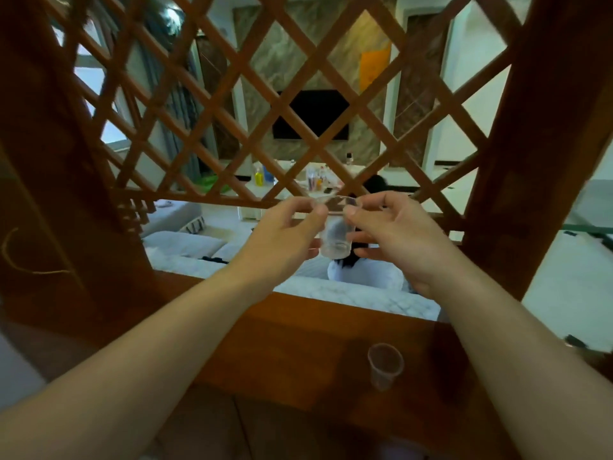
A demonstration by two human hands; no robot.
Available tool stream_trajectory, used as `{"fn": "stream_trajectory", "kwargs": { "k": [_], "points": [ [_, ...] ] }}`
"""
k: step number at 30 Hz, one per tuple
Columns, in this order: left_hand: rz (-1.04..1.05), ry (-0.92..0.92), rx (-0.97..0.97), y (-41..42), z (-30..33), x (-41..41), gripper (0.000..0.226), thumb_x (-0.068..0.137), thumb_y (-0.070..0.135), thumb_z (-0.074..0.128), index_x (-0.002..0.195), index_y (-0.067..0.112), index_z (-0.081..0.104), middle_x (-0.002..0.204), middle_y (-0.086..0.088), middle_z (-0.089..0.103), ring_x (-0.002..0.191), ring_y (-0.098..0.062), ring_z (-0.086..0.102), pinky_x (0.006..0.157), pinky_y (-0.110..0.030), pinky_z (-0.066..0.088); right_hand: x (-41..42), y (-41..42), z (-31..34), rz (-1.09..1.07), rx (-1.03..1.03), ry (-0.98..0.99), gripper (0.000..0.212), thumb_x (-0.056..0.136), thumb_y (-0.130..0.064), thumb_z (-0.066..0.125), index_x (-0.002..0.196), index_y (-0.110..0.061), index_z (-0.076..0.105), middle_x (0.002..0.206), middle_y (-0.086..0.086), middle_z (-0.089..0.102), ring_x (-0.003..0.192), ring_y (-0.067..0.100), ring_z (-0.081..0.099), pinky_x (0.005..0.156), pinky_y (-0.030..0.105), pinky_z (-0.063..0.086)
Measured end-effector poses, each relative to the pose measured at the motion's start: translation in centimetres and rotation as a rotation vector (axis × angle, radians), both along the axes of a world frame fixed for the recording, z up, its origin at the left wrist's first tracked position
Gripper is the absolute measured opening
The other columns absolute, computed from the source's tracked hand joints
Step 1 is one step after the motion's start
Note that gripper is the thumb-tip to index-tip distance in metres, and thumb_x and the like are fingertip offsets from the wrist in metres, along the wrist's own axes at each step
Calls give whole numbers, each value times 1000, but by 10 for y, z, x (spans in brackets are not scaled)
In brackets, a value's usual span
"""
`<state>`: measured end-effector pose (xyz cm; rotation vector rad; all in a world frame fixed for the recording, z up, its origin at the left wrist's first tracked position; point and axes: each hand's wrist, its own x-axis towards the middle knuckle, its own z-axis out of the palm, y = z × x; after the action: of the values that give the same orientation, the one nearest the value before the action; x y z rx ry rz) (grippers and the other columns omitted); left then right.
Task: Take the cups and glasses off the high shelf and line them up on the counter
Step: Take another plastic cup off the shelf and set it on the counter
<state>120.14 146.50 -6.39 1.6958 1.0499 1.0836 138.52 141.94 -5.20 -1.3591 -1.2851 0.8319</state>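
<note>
Two hands hold one clear plastic cup [335,235] upright in the air, its rim pinched between the left hand [282,237]'s thumb and fingers and the right hand [398,240]'s thumb and fingers. Below the right fingers, a second clear cup [384,366] stands on the wooden counter [298,343]. Beyond the fingertips rises a wooden lattice [265,94].
</note>
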Motion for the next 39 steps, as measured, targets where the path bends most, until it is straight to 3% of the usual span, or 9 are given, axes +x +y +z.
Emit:
{"fn": "stream_trajectory", "kwargs": {
  "k": [5, 11, 15, 19, 23, 28, 32, 36, 39],
  "points": [
    [-1, 41, 25, 18, -39, 1, 42, 102, 56, 56, 140, 39, 55, 120, 16, 72, 101, -3, 74, 81, -19, 60, 1, 12, -35, -14, -19, 16, 38, 96, -41, 73, 131, -33, 60, 119, -10, 76, 108, 10, 73, 79, 25, 62],
    [-90, 32, 14, 41, -84, -12, 24, 97, 63, 58, 120, 67, 55, 118, 27, 74, 107, 4, 70, 95, -35, 59, -13, 25, -75, -49, -68, 83, 44, 98, -40, 71, 139, -33, 57, 132, -9, 73, 120, 9, 67, 104, 42, 55],
    [-147, 5, 0, 59, -118, -19, 41, 99, 56, 60, 139, 47, 54, 130, 15, 72, 117, 2, 67, 99, -35, 58, -28, 32, -102, -115, -88, 134, 38, 100, -33, 69, 136, -36, 57, 135, -11, 69, 117, 4, 67, 107, 40, 53],
    [-199, -51, -50, 72, -148, -25, 34, 97, 52, 64, 130, 52, 55, 119, 18, 75, 113, 3, 70, 92, -24, 58, -44, 40, -131, -172, -105, 137, 40, 101, -30, 68, 138, -36, 54, 137, -12, 67, 114, -1, 68, 101, 29, 54],
    [-249, -62, -81, 86, -175, -32, 39, 94, 52, 65, 132, 50, 56, 126, 14, 72, 114, 2, 70, 91, -17, 54, -55, 47, -158, -225, -126, 157, 46, 102, -26, 68, 144, -32, 53, 137, -10, 67, 110, -6, 68, 86, 13, 56],
    [-313, -48, -95, 98, -208, -41, 52, 96, 53, 66, 144, 41, 51, 130, 15, 71, 117, 2, 69, 94, -18, 55, -69, 48, -186, -261, -126, 171, 51, 103, -15, 65, 151, -23, 49, 144, 0, 63, 119, 3, 68, 95, 23, 57],
    [-338, -34, -119, 105, -229, -44, 52, 101, 38, 67, 149, 36, 49, 121, 37, 69, 119, 12, 63, 88, -8, 51, -78, 52, -207, -283, -144, 189, 56, 101, -15, 67, 153, -22, 46, 141, -5, 63, 128, 9, 66, 106, 28, 53],
    [-344, -10, -144, 110, -249, -45, 47, 104, 27, 64, 145, 42, 47, 125, 26, 65, 118, 17, 61, 87, -5, 48, -86, 58, -231, -307, -154, 143, 56, 102, -17, 66, 153, -25, 44, 134, -19, 64, 127, -1, 63, 107, 25, 51],
    [-357, -2, -175, 112, -264, -44, 48, 104, 24, 63, 149, 33, 48, 125, 27, 64, 119, 18, 59, 88, -6, 49, -86, 62, -249, -329, -172, 158, 56, 102, -14, 66, 152, -24, 45, 136, -15, 65, 129, 0, 62, 108, 27, 51]
  ]
}}
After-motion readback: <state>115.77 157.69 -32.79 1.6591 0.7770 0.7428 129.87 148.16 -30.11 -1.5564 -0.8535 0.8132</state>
